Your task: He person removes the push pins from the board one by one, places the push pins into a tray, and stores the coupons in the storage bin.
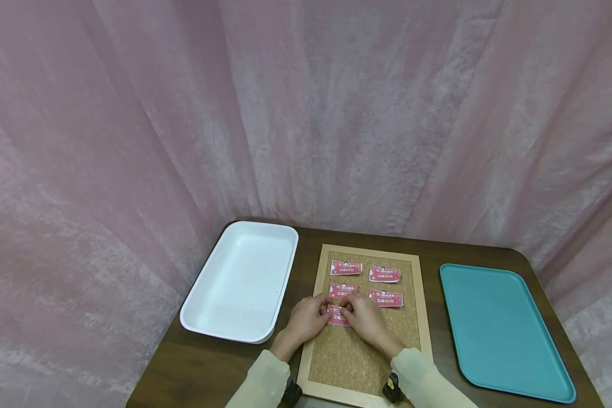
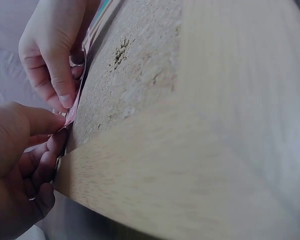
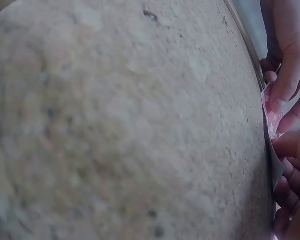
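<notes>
A small pink paper coupon (image 1: 339,317) with white and yellow print lies on the cork board (image 1: 339,362), lowest in the left column. My left hand (image 1: 307,318) pinches its left side between thumb and fingers. From the right, my right hand (image 1: 368,322) grips the same coupon and partly covers it. In the right wrist view the coupon (image 3: 273,119) stands slightly bent away from the cork, with both hands' fingertips on it. Whether a pin sits under the fingers is hidden.
Several like coupons hang higher on the board, among them one at upper right (image 1: 385,274) and one below it (image 1: 386,298). A white tray (image 1: 234,283) stands left of the board, a teal tray (image 1: 505,328) to the right, both on a dark wooden table (image 1: 209,368). Behind hangs a pink curtain (image 1: 306,113).
</notes>
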Demonstrator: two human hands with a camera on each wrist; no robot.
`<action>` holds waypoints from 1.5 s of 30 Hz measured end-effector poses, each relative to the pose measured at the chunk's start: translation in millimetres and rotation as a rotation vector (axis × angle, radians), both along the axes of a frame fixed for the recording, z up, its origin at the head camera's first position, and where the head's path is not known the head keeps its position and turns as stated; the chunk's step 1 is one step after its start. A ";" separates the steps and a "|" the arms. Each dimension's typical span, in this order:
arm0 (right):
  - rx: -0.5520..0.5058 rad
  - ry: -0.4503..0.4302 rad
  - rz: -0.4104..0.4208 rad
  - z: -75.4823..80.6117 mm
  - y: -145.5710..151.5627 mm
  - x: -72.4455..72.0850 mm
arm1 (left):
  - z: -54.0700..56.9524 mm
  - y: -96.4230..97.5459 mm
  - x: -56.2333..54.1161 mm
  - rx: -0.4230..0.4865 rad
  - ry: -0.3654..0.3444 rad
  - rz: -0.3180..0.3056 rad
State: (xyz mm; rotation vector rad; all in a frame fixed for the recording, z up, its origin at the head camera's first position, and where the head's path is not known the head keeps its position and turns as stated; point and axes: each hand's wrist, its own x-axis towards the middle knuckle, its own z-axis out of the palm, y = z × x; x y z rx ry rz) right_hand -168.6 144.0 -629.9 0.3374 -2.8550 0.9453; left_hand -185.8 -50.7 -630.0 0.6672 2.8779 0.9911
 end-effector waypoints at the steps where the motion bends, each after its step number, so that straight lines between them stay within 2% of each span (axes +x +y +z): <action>1: 0.002 0.006 -0.006 -0.3 0.7 0.6 | -0.5 1.2 0.0 0.000 0.002 -0.001; 12: -0.002 -0.011 -0.045 1.2 10.0 8.6 | -3.8 13.7 1.8 0.025 -0.002 -0.022; 27: 0.000 -0.039 -0.088 1.5 23.4 10.8 | -5.4 27.7 -1.7 0.038 -0.002 -0.048; 31: -0.012 -0.037 -0.076 0.0 20.3 7.5 | -5.8 23.7 -3.1 0.041 0.006 -0.043; 38: -0.031 -0.049 -0.008 1.8 5.2 -3.9 | -5.3 4.8 -4.6 0.049 0.032 -0.003; 45: -0.014 -0.074 -0.009 0.1 -0.9 -3.9 | -8.1 -1.4 0.3 0.062 0.016 0.013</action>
